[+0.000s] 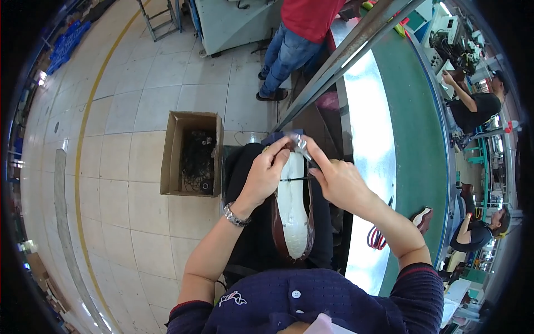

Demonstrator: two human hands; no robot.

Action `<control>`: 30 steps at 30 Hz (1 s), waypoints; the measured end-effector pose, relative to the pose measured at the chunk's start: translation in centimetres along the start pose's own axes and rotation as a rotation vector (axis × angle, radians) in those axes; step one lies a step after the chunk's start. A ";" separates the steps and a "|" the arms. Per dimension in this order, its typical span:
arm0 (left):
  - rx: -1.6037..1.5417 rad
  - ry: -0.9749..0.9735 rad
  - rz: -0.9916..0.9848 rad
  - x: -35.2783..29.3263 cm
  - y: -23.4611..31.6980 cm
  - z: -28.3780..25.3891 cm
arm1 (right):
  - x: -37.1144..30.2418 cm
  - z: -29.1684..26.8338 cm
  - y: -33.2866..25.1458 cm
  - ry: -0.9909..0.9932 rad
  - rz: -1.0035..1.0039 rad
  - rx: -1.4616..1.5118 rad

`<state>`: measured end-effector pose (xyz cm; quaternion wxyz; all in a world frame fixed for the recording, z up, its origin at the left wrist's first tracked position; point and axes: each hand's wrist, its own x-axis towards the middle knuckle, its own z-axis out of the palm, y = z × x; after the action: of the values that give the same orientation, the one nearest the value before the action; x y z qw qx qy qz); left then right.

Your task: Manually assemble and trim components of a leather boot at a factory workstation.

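A brown shoe (277, 235) lies sole up across my lap, its long white underside (292, 214) facing me. A thin black strip (296, 179) crosses that underside. My left hand (267, 173) is closed on the left edge of the shoe's far end, thumb on top. My right hand (339, 181) grips a shiny metal hand tool (300, 143) at the same far end. The tool's exact kind is blurred, and fingers partly cover it.
On the floor at left stands an open cardboard box (166, 161) with tangled black strands. At right runs a metal-edged green conveyor (409, 111) with another shoe (423, 220) and red-blue rings (376, 238). A slanted metal post (334, 69) rises ahead. Several people work nearby.
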<state>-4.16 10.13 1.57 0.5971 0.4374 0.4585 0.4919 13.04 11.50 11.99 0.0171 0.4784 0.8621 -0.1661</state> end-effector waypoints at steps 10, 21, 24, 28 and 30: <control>-0.006 -0.045 0.007 0.3 -0.3 -0.4 | -0.4 0.7 0.6 0.054 0.035 0.161; 0.013 -0.129 -0.062 0.1 0.6 -1.4 | 0.5 -1.1 1.1 -0.125 -0.081 -0.007; -0.128 -0.136 -0.127 -0.2 0.9 -1.4 | 0.4 -3.2 -0.3 0.066 -0.170 0.104; -0.056 -0.155 -0.111 0.0 1.7 -0.9 | 0.2 -0.2 0.2 0.201 -0.108 0.164; -0.019 -0.139 -0.133 0.4 1.4 -1.1 | -0.2 1.0 1.1 -0.001 -0.018 0.099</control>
<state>-5.46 10.75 2.72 0.6628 0.4334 0.4393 0.4240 13.95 11.55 10.80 -0.0077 0.4707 0.8571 -0.2090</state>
